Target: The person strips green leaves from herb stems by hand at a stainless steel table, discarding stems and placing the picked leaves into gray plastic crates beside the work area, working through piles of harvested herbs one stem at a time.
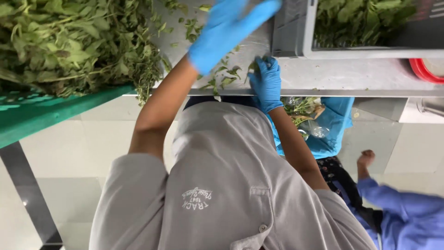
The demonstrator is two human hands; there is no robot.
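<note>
Head view: a blue-gloved left hand (229, 32), blurred, spreads open above the steel desk (351, 76); the right hand (266, 82) pinches a leafy sprig (253, 67) at the desk's edge, beside scattered leaves (224, 76).

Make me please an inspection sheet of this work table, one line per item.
Surface: steel table, scattered with loose leaves.
Job's things: leafy sprig; herb heap in green crate; grey crate holding greens.
Clutter: red-rimmed object at the table's edge.
Grippers: left hand in a blue glove, raised, blurred; right hand in a blue glove, pinching the sprig.
Cables: nothing seen.
Surroundings: blue bag with stalks below the table; another person's hand; pale floor.
</note>
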